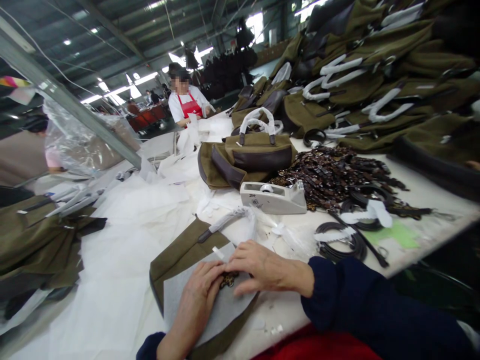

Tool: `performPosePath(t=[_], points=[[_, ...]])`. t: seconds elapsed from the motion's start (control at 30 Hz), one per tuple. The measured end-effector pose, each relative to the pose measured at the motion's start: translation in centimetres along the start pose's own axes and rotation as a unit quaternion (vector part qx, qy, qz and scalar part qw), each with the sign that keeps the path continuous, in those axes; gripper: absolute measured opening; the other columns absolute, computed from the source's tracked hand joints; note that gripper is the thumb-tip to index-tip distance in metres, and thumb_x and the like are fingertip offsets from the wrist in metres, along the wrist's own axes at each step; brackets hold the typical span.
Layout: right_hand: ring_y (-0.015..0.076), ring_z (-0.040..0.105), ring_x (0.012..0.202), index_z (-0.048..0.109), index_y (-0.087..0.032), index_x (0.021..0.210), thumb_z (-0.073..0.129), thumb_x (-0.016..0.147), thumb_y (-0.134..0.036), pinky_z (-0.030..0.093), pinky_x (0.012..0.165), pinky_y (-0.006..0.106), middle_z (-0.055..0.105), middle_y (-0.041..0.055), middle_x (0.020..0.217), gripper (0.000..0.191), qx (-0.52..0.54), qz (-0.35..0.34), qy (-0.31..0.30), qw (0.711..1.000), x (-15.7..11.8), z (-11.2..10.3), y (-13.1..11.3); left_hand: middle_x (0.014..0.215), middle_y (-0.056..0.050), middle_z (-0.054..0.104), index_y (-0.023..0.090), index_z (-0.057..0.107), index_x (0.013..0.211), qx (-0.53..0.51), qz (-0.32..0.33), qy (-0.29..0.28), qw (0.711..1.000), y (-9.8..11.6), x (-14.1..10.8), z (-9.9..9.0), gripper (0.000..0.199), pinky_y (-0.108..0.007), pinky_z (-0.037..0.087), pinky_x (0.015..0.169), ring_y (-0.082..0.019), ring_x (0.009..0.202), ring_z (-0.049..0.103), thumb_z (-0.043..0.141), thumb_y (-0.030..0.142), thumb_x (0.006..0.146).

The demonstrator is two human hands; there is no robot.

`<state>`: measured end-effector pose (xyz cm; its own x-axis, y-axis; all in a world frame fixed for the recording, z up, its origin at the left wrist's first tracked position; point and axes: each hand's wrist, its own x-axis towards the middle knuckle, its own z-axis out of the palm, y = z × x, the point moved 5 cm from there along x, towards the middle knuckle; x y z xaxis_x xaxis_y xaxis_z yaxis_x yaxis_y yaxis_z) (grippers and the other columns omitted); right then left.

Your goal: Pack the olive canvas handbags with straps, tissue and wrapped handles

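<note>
An olive bag [176,252] lies on the table before me, a sheet of white tissue paper [178,300] spread over it. My left hand [200,290] rests on the paper, its fingers closed at a small leopard-print strap piece [227,280]. From the other side my right hand [258,265] bends its fingers over the same piece, fingertips meeting those of the left, thumb lower down. Between the hands only part of the piece shows. A narrow white strip [217,252] lies just above the fingertips. The bag's handle [234,216], wrapped in white, curves beyond them.
A grey tape dispenser [273,197] stands beyond my hands, beside a heap of leopard-print straps [337,175]. Coiled black straps [339,242] lie at right. Olive bags [262,152] are piled behind. Tissue sheets [116,250] cover the left side. Another person [185,100] works farther back.
</note>
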<state>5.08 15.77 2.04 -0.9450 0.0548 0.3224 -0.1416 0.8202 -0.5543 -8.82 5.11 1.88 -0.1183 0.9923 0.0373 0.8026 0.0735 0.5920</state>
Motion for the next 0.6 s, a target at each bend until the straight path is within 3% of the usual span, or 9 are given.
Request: performPosePath(t=[0.07, 0.13, 0.27, 0.37, 0.5, 0.6], points=[[0.0212, 0.056, 0.106, 0.064, -0.019, 0.121, 0.061, 0.093, -0.046, 0.04, 0.095, 0.033, 0.066, 0.009, 0.115, 0.039, 0.012, -0.018, 0.0, 1.0, -0.6, -0.2, -0.5, 0.122, -0.006, 0.069, 0.029, 0.071, 0.112, 0.003, 0.003, -0.004, 1.0, -0.1, 0.0, 0.2, 0.024, -0.041, 0.046, 0.101, -0.025, 0.113, 0.059, 0.053, 0.028, 0.096], [0.0204, 0.057, 0.107, 0.065, -0.017, 0.118, 0.057, 0.097, -0.04, 0.042, 0.095, 0.032, 0.065, 0.0104, 0.116, 0.033, 0.018, 0.016, 0.019, 1.0, -0.8, -0.1, 0.1, 0.121, -0.005, 0.07, 0.028, 0.069, 0.113, -0.003, 0.007, -0.007, 1.0, -0.2, 0.0, 0.3, 0.024, -0.041, 0.046, 0.1, -0.025, 0.111, 0.059, 0.053, 0.028, 0.097], [0.0204, 0.061, 0.1, 0.067, -0.014, 0.11, 0.053, 0.098, -0.027, 0.046, 0.089, 0.03, 0.069, 0.0096, 0.104, 0.022, -0.018, 0.175, 0.045, 0.983, 0.4, 0.1, 3.0, 0.119, -0.006, 0.07, 0.027, 0.068, 0.112, -0.008, 0.006, -0.006, 1.0, -0.1, 0.1, 0.2, 0.022, -0.04, 0.048, 0.098, -0.024, 0.111, 0.06, 0.052, 0.026, 0.097], [0.0247, 0.065, 0.09, 0.07, -0.012, 0.1, 0.058, 0.095, -0.035, 0.047, 0.079, 0.033, 0.071, 0.012, 0.095, 0.026, -0.069, 0.251, 0.004, 0.965, 2.2, -0.1, 4.5, 0.118, -0.007, 0.07, 0.026, 0.068, 0.111, -0.007, 0.009, -0.002, 1.0, 0.1, 0.1, 0.1, 0.022, -0.04, 0.048, 0.097, -0.025, 0.11, 0.06, 0.053, 0.026, 0.096], [0.0289, 0.067, 0.087, 0.074, -0.01, 0.09, 0.071, 0.085, -0.036, 0.047, 0.072, 0.032, 0.072, 0.015, 0.091, 0.027, -0.102, 0.268, -0.072, 0.955, 4.6, -0.4, 5.1, 0.115, -0.007, 0.07, 0.026, 0.068, 0.111, -0.002, 0.012, -0.004, 1.0, 0.2, 0.1, 0.0, 0.022, -0.039, 0.05, 0.095, -0.024, 0.107, 0.061, 0.052, 0.025, 0.096], [0.026, 0.067, 0.084, 0.075, -0.011, 0.09, 0.072, 0.082, -0.03, 0.046, 0.069, 0.03, 0.073, 0.0128, 0.088, 0.021, -0.097, 0.27, -0.069, 0.955, 5.1, -0.5, 5.2, 0.114, -0.007, 0.07, 0.026, 0.067, 0.113, -0.003, 0.014, -0.002, 1.0, -0.1, 0.1, 0.2, 0.023, -0.039, 0.05, 0.094, -0.024, 0.106, 0.061, 0.052, 0.023, 0.097]])
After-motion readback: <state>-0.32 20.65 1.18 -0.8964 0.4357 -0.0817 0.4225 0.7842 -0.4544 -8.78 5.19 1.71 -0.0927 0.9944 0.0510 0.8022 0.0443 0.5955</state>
